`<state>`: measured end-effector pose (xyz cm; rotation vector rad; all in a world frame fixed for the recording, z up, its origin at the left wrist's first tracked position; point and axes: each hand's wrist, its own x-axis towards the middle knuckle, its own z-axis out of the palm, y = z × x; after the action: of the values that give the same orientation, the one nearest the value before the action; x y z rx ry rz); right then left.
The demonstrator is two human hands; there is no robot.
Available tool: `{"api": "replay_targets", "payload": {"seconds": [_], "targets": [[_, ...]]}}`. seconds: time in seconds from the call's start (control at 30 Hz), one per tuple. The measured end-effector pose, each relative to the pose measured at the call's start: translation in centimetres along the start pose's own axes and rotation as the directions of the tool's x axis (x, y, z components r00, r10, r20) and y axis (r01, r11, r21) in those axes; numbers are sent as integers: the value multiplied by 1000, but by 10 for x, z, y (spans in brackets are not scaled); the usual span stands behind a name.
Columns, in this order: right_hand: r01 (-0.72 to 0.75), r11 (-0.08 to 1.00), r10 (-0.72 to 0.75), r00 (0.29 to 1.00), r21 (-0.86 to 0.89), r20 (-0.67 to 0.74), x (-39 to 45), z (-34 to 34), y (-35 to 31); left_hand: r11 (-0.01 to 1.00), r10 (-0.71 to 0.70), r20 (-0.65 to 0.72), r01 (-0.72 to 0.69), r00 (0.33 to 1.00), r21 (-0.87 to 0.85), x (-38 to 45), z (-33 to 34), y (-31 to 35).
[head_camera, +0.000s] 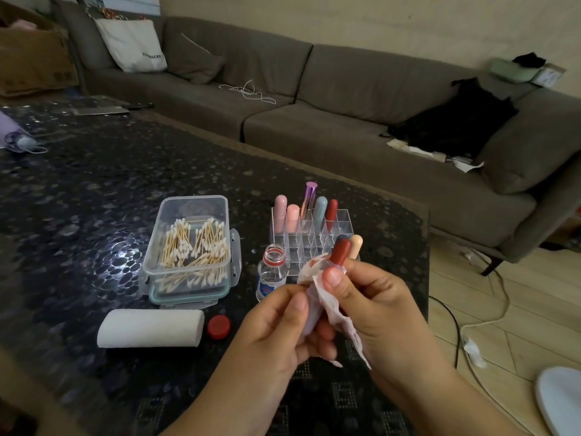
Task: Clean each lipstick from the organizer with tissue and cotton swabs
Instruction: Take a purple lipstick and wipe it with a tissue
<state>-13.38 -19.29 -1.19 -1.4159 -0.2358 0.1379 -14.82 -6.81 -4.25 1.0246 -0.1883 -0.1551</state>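
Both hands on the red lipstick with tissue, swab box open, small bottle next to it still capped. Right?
Not the cap. The head view shows the small bottle open, its red cap lying on the table beside the tissue roll. The rest holds.

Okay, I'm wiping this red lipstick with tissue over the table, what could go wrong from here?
1. The small bottle stands uncapped right beside your left hand; a nudge could spill it. Its red cap lies by the tissue roll.
2. The tissue already looks stained red, so it may smear colour back onto the red lipstick.
3. Your right hand works close to the organizer and could knock it.
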Motion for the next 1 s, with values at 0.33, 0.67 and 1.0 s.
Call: {"api": "replay_targets", "payload": {"seconds": [0.33,0.67,1.0], "targets": [[31,999,-30,999,41,-31,2,1,6,983,160,-118,-148,980,104,1,0,-1],[39,999,-39,999,19,11,-2,0,-4,999,-13,-86,11,996,-30,1,1,3],[35,999,-33,995,21,-99,0,-1,0,987,137,-153,-123,979,99,2,-1,-3]]}}
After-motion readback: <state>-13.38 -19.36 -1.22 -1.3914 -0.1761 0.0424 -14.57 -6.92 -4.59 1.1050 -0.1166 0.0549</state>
